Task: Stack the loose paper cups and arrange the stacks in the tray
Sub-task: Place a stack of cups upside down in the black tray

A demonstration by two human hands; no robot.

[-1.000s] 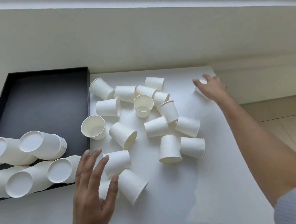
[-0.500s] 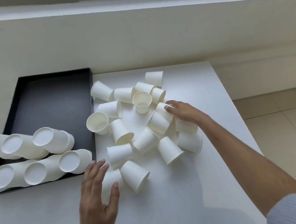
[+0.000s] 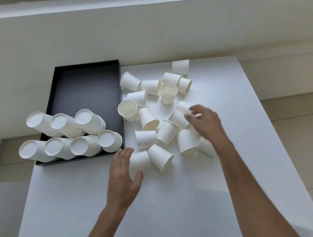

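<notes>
While my right hand (image 3: 204,121) hovers blurred over the right side of the loose paper cups (image 3: 167,132), fingers loosely curled at a cup's rim, I cannot tell whether it grips anything. My left hand (image 3: 122,172) lies with straight fingers along a tipped cup (image 3: 139,163), thumb against its side, just beside the black tray (image 3: 85,91). Seven cup stacks (image 3: 71,133) lie slanted in the tray's near end, bottoms toward me; its far half shows bare floor. The loose pile crowds the white table (image 3: 220,200) between both hands, two cups standing mouth-up, the rest tipped. Since half a second ago the right hand has drawn back from the pile's centre toward its right edge; the left has stayed put
</notes>
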